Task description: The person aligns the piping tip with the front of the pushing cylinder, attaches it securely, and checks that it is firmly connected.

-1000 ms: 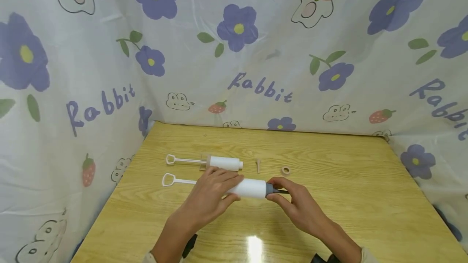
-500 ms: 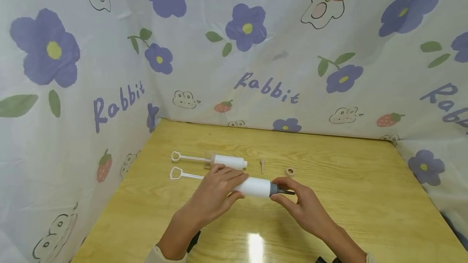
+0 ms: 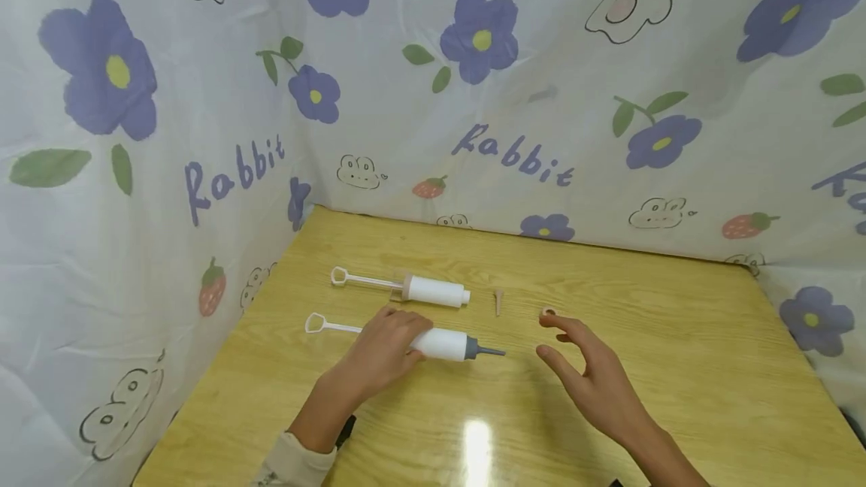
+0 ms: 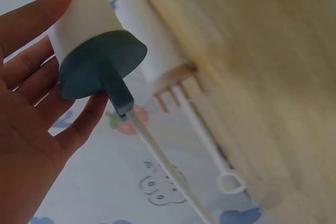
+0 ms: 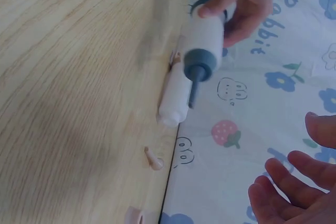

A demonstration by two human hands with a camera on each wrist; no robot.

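My left hand (image 3: 387,348) grips the white barrel of a large plunger syringe (image 3: 443,344) and holds it over the table, roughly level. A grey tapered nozzle (image 3: 484,350) sits on its right end. Its white rod with a loop handle (image 3: 315,323) points left. The left wrist view shows the grey end cap (image 4: 102,64) and the thumb and fingers round the barrel. To the right, apart from the nozzle tip, my right hand (image 3: 595,374) has its fingers spread and relaxed, with nothing in it.
A second white plunger syringe (image 3: 436,291) with a beige collar lies just behind. To its right lie a small beige nozzle (image 3: 498,302) and a beige ring (image 3: 548,311), partly covered by right fingers. A patterned curtain (image 3: 406,111) surrounds the wooden table (image 3: 643,299).
My right hand has let go of the grey nozzle and moved off to the right. My left hand has shifted a little left with the syringe. The head view has turned slightly.
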